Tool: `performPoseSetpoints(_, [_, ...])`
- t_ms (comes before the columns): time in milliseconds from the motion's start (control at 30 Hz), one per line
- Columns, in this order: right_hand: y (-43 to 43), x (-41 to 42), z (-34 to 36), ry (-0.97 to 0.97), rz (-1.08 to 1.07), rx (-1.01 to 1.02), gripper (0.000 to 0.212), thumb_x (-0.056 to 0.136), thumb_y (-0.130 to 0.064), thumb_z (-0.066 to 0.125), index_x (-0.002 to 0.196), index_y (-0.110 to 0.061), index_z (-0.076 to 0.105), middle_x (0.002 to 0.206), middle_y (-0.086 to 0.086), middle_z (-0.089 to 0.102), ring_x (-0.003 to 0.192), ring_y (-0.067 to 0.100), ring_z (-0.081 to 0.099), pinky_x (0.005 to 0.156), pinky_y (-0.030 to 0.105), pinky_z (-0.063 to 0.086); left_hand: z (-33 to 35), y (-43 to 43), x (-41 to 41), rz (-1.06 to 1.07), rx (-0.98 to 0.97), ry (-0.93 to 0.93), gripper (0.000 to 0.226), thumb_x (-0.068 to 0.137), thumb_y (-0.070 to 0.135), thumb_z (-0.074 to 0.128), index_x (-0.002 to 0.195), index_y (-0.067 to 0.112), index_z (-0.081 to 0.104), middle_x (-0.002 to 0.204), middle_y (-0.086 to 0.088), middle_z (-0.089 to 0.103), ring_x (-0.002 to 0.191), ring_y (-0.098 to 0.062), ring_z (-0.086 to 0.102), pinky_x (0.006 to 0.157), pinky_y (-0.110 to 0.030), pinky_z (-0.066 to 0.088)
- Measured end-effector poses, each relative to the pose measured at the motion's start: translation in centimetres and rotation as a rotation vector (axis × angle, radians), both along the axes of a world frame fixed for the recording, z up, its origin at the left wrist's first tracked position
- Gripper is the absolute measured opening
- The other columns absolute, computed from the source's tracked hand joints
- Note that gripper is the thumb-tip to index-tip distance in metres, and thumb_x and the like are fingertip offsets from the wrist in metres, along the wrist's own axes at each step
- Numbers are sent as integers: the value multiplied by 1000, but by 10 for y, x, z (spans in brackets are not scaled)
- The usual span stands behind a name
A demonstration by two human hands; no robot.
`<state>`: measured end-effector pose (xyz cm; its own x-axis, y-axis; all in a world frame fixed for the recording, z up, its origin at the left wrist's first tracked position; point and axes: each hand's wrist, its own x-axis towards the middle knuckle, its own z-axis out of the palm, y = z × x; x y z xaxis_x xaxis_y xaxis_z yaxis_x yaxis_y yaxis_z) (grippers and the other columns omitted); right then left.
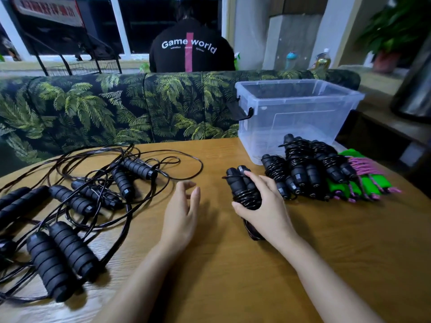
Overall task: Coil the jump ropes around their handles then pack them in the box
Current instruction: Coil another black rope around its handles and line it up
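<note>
Ropes sprawl uncoiled at the table's left; coiled bundles — black and green-pink — crowd before the clear box. Right hand grips a coiled rope at centre; left hand hovers beside it, fingers relaxed.

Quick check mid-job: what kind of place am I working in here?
Likely a home or small shop lounge, not a factory: leaf-print sofa behind the wooden table, potted plant at right.
</note>
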<state>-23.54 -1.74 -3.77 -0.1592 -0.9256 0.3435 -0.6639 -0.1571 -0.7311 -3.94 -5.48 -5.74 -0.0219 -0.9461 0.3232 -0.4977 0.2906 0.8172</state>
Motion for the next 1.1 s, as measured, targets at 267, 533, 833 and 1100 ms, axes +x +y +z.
performPoseSetpoints(267, [75,-91,7,71,-148,136,73,79,-40,77,143,-42,41,138,-15,45,108,1,44,82,23,41,-1,34,-44,-125,6,-108,46,89,55,38,118,22,52,113,6,63,99,-12,63,83,-32,50])
performPoseSetpoints(533, [109,-177,10,241,-410,240,73,85,-47,70,147,-36,36,144,-11,42,114,16,55,67,26,42,-10,57,-115,-215,-38,-284,22,100,41,43,115,27,50,114,13,59,106,-14,60,96,-45,46])
performPoseSetpoints(833, [92,-200,4,485,-431,356,80,90,-68,46,155,-35,14,163,-2,14,145,29,23,95,40,49,-14,59,-151,-240,-27,-426,31,103,45,37,127,28,47,130,14,56,121,-10,46,97,-33,33])
performPoseSetpoints(1100, [91,-160,27,647,-288,146,66,95,-60,42,153,-35,25,161,-8,23,146,18,19,108,36,36,6,58,-130,-221,-19,-446,33,103,45,35,131,30,43,133,12,54,125,-10,47,102,-34,31])
